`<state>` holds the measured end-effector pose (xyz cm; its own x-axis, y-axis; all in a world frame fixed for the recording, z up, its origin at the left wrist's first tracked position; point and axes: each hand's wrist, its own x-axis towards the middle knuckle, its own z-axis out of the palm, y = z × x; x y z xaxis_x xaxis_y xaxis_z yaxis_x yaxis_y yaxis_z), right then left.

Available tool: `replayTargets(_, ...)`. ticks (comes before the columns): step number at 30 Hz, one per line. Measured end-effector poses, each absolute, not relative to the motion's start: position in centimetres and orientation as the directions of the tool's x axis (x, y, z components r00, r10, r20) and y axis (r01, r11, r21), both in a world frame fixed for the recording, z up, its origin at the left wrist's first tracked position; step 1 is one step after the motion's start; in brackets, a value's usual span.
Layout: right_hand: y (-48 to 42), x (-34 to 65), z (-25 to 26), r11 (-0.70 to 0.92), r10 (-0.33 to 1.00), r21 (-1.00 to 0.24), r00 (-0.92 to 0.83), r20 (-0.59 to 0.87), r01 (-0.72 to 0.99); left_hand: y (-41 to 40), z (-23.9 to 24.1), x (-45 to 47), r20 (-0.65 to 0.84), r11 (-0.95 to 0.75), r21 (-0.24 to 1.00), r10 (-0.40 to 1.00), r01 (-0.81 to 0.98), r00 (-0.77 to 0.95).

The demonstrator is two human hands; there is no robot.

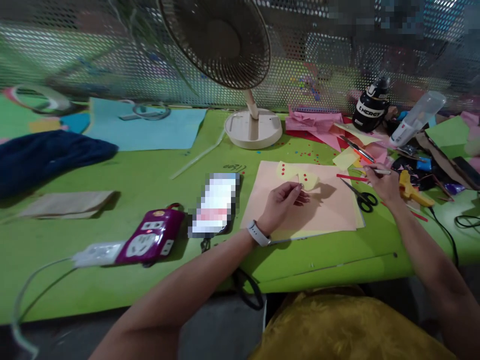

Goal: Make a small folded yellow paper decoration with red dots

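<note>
My left hand (283, 202), a pale watch band on its wrist, is closed in a pinch at the lower edge of a yellow paper cutout (309, 181) dotted with small red squares. Under it lie stacked sheets of peach paper (258, 200). At the right, my right hand (386, 187) is closed around a slim, pale pen-like stick (380, 171); its exact kind is not clear. A narrow red paper strip (351, 177) lies just left of those fingers. Black-handled scissors (366, 201) rest between the strip and my right forearm.
A fan (253, 130) stands behind the sheets. Left of them are a phone (215, 205) and a purple power strip (152, 237). A yellow glue gun (414, 190), a black bottle (371, 107), a clear bottle (418, 120) and paper scraps crowd the right.
</note>
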<state>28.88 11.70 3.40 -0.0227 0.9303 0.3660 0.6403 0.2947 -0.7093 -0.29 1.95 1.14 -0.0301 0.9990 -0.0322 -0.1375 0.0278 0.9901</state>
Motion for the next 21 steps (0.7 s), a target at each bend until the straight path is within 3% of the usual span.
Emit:
replayTargets(6,11.2,29.1,4.8,0.274,0.935,-0.837,0.075,0.348,0.473,1.9,1.1,-0.3,-0.015,0.010,0.989,0.999,-0.149,-0.037)
replayTargets(11,10.7,28.3,7.6,0.188,0.978,-0.958,0.045,0.203,0.218,1.9,1.5,-0.1,-0.010,0.000,0.989,0.998,-0.148,-0.069)
replayTargets(18,14.2,24.1,6.4,0.156,0.981,-0.971,-0.145,0.130,0.184,1.9,1.3,-0.3,-0.034,0.021,0.986,0.997,-0.165,-0.075)
replayTargets(21,15.7,22.8,5.7,0.237,0.960,-0.912,-0.223,0.168,0.335,1.9,1.1,-0.5,-0.042,0.029,0.984,0.997,-0.178,-0.071)
